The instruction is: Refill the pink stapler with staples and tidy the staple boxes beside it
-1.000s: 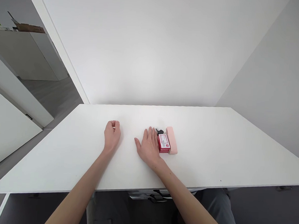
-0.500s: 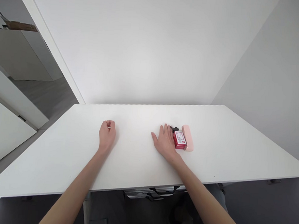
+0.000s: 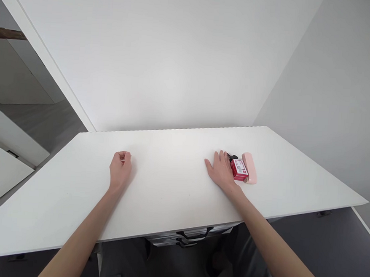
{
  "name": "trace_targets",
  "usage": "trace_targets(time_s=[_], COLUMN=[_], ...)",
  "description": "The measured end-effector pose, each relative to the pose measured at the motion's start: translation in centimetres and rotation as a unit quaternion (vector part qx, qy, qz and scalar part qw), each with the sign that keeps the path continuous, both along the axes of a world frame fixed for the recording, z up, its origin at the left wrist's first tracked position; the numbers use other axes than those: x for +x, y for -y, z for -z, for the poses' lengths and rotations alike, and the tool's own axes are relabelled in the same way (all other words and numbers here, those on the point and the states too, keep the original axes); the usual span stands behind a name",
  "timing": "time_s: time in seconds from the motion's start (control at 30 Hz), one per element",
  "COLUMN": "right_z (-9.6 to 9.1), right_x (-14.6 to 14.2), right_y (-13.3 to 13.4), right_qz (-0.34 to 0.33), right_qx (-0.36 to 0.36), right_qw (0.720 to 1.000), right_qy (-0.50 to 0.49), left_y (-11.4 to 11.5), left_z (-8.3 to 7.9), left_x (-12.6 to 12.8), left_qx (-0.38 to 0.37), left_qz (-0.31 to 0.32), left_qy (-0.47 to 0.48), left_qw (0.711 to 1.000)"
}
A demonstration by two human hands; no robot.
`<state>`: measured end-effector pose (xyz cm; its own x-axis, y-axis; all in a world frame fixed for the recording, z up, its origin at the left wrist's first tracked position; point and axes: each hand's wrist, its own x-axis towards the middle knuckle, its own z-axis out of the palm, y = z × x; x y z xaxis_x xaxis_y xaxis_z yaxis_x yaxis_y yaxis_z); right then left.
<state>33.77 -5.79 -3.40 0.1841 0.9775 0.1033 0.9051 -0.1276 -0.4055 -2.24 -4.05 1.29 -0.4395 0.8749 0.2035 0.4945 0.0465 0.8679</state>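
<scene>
My right hand [image 3: 222, 170] lies palm down on the white tabletop, fingers stretched out and thumb spread to the left. Its little-finger edge touches a red and white box [image 3: 240, 169]. Up against the box's right side is a long pink case [image 3: 249, 167]. Behind the box a small black item [image 3: 232, 156] is partly covered by my fingers, and its kind is unclear. Over on the left, my left hand [image 3: 120, 170] rests on its side with fingers curled into a pinch. Whatever is between those fingertips, if anything, is too small to make out.
The white table [image 3: 165, 188] reaches back to a plain wall [image 3: 177, 62], with another wall [image 3: 333, 102] to the right. Below the front edge are dark handles [image 3: 194, 234] on a silvery case. A doorway opens at the far left.
My right hand has slid rightward over the table, and the box, pink case and black item have moved right with it. The view has turned slightly right. My left hand keeps its place, still closed.
</scene>
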Motion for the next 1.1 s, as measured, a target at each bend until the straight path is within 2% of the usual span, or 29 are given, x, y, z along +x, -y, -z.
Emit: trace_targets(time_s=[0.3, 0.6, 0.7, 1.1], right_z=[0.2, -0.4, -0.4, -0.3], right_x=[3.4, 4.5, 5.3, 8.0], right_y=[1.8, 6.3, 7.4, 7.9], right_qz=[0.026, -0.089, -0.109, -0.127], right_qx=[0.022, 0.038, 0.041, 0.060], right_qw=[0.999, 0.994, 0.991, 0.987], right_qy=[0.003, -0.058, -0.066, -0.073], left_y=[0.1, 0.2, 0.1, 0.0], left_z=[-0.7, -0.9, -0.8, -0.7], left_x=[0.4, 0.4, 0.4, 0.4], left_qx=[-0.018, -0.030, -0.029, -0.036], left_qz=[-0.009, -0.007, -0.005, -0.005], left_qy=[-0.013, -0.022, -0.027, -0.031], left_qw=[1.000, 0.999, 0.999, 0.999])
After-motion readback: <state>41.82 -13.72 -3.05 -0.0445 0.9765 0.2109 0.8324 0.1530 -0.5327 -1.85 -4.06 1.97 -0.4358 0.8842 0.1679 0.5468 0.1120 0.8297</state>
